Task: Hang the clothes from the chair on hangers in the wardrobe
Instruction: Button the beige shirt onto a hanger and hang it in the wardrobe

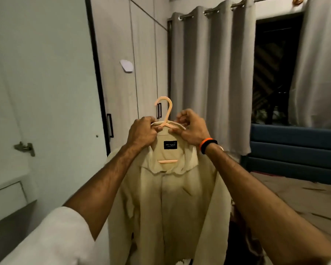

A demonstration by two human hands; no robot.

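Holding a cream shirt [166,203] up at the centre of the frame, both hands pinch its collar on either side of a peach hanger [165,121]. The left hand [141,131] grips the collar left of the hanger's neck, fingers curled, thumb pressing the fabric. The right hand [191,129] does the same on the right, its fingers bent round the collar edge; an orange-and-black band [208,145] sits on that wrist. The hanger's hook stands upright above the hands, free of any rail, and its lower bar shows inside the open neck, below a dark label [170,145]. The shirt hangs down from the hanger to the bottom edge of the frame, front facing the camera, placket closed.

Behind the hook, in the upper middle, stand closed wardrobe doors [122,54] with dark handles [109,125]. A pale door [42,73] with a latch [25,148] fills the left of the frame. Grey curtains [210,73] hang from a rod at upper right, with a dark window [275,73] between them. A blue headboard [294,153] and a bed [294,197] lie at right. A white sleeve [52,240] covers the left upper arm at lower left.
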